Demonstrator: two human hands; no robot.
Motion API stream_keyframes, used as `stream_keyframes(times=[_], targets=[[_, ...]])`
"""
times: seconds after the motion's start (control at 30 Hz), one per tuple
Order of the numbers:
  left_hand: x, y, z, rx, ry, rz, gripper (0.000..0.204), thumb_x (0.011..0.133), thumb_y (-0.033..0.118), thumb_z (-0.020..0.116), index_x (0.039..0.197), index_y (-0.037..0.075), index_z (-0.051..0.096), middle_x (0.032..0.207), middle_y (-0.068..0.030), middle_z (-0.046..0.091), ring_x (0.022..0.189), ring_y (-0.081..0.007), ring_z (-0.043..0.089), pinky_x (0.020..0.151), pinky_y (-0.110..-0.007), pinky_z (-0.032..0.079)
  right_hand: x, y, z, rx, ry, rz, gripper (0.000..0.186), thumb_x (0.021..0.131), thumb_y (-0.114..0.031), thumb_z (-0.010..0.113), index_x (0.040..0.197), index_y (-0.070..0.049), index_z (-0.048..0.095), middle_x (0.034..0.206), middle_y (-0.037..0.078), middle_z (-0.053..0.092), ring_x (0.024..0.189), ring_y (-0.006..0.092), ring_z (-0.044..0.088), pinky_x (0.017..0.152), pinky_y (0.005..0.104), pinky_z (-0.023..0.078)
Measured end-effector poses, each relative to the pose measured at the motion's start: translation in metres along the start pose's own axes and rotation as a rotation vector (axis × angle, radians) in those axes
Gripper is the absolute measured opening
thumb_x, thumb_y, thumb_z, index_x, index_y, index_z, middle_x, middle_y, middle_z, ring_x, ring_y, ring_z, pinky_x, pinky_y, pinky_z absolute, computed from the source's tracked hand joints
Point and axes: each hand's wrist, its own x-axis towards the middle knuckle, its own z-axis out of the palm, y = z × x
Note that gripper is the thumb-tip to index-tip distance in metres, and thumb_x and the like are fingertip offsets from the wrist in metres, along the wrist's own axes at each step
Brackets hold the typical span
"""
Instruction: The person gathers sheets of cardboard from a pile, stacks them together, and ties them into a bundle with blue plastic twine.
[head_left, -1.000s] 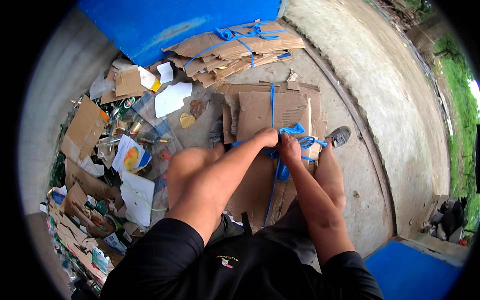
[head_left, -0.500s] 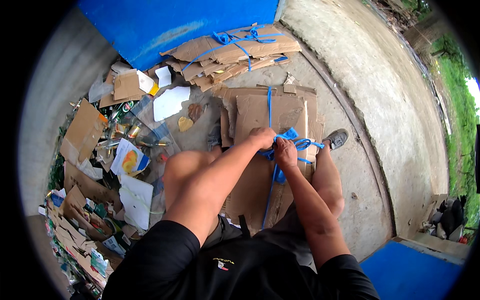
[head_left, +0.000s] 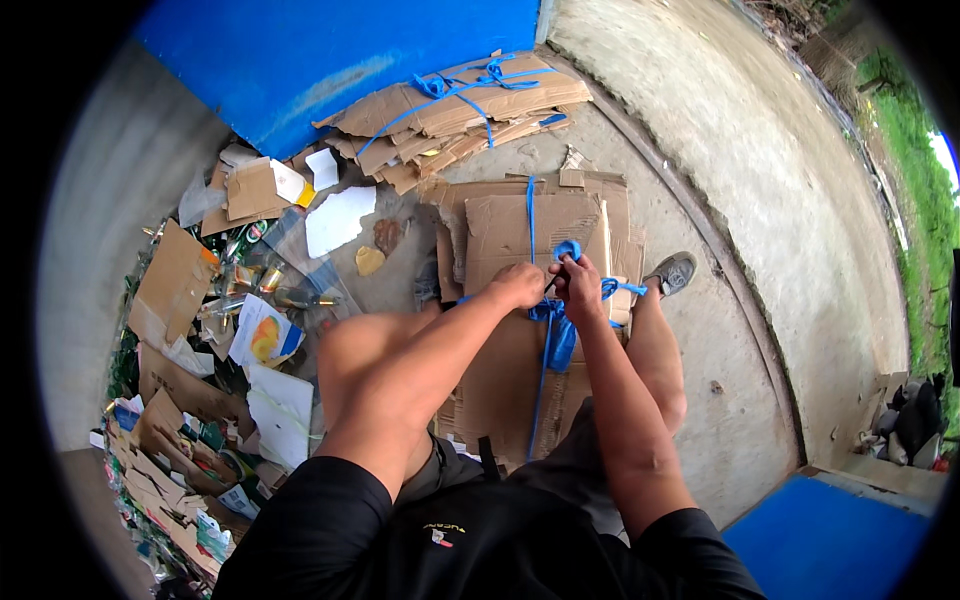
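Note:
A bundle of flattened cardboard (head_left: 500,370) lies on the floor between my feet, with blue strap (head_left: 531,215) running along and across it. Over its middle, my right hand (head_left: 579,285) is closed on the strap, and a small blue loop sticks up above its fingers. My left hand (head_left: 520,285) is closed just beside it, knuckles up. Between the two hands shows a thin dark thing, too small to name. Slack blue strap hangs in a clump on the cardboard below the hands.
A second strapped cardboard bundle (head_left: 440,115) lies by the blue panel (head_left: 330,50). On the left, loose cardboard (head_left: 172,275), glass bottles (head_left: 290,297) and paper scraps are heaped against the wall. A raised floor edge (head_left: 690,200) curves along the right.
The right hand has come up slightly, and the strap loop now stands above its fingers. My left hand has shifted a little down and left. More strap hangs below.

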Motion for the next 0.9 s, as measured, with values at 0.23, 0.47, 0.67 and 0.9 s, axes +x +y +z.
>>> stream_keyframes(times=[0.23,0.47,0.67,0.9], targets=[[-0.001,-0.012,0.003,0.173,0.088,0.027,0.025,0.084,0.015,0.053,0.095,0.007,0.075,0.100,-0.0220,0.070,0.096,-0.0418,0.068,0.084,-0.049,0.055,-0.021,0.010,-0.019,-0.231,-0.015,0.186,0.015,0.100,-0.021,0.053,0.096,-0.008,0.059,0.062,-0.001,0.046,0.046,0.0103,0.038,0.039,0.0276,0.028],[0.024,-0.032,0.034,0.110,0.057,-0.002,0.024,0.085,0.016,0.053,0.090,0.009,0.076,0.096,-0.0204,0.072,0.094,-0.0399,0.069,0.085,-0.048,0.055,-0.024,0.093,-0.081,-0.884,0.066,-0.108,0.024,0.094,-0.025,0.057,0.089,-0.004,0.067,0.077,0.007,0.064,0.069,0.0173,0.059,0.060,0.0351,0.045],[0.021,-0.028,0.007,0.146,0.117,0.076,0.025,0.085,0.013,0.052,0.087,0.005,0.075,0.094,-0.0207,0.072,0.093,-0.0393,0.070,0.084,-0.048,0.056,-0.037,0.018,-0.051,-0.715,0.043,0.006,0.025,0.092,-0.027,0.058,0.089,-0.004,0.068,0.075,0.006,0.064,0.069,0.0157,0.058,0.063,0.0329,0.045],[0.021,-0.020,0.028,0.183,-0.083,0.032,0.026,0.087,0.015,0.052,0.097,0.014,0.076,0.104,-0.0159,0.072,0.098,-0.0362,0.069,0.085,-0.047,0.056,-0.037,0.080,-0.090,-0.794,0.014,-0.007,0.031,0.092,-0.032,0.058,0.087,-0.003,0.067,0.077,0.018,0.066,0.071,0.0314,0.064,0.068,0.0446,0.049]])
